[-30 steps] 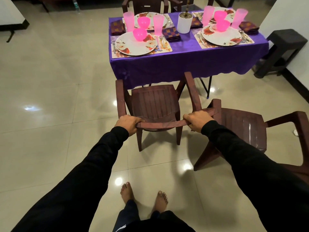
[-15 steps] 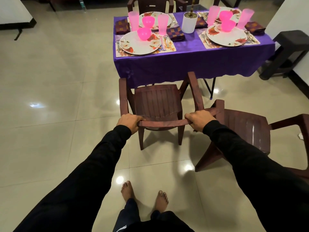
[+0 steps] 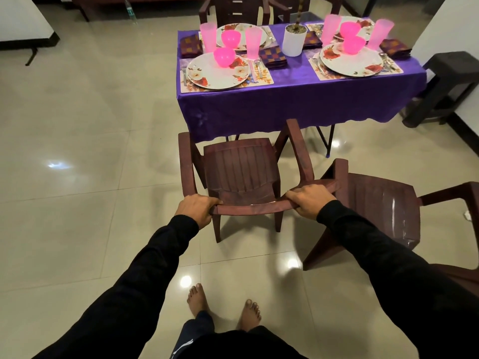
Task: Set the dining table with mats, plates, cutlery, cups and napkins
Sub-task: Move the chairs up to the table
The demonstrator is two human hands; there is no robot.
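Observation:
A brown plastic chair (image 3: 241,172) stands facing the table with the purple cloth (image 3: 298,104). My left hand (image 3: 197,209) grips the left end of its top back rail, and my right hand (image 3: 309,200) grips the right end. On the table lie floral mats, floral plates (image 3: 207,73) (image 3: 363,64), pink bowls (image 3: 224,57), tall pink cups (image 3: 252,46), folded checked napkins (image 3: 273,57) and cutlery (image 3: 252,71). A white pot (image 3: 293,44) sits mid-table.
A second brown chair (image 3: 383,208) stands askew just right of mine, touching its rail. More chairs (image 3: 230,10) sit behind the table. A dark stool (image 3: 448,84) is by the right wall. My bare feet (image 3: 223,307) are on the glossy tiled floor.
The view has shifted a little toward the table; both hands keep their grip on the chair's back rail, and the chair sits slightly closer to the cloth's edge.

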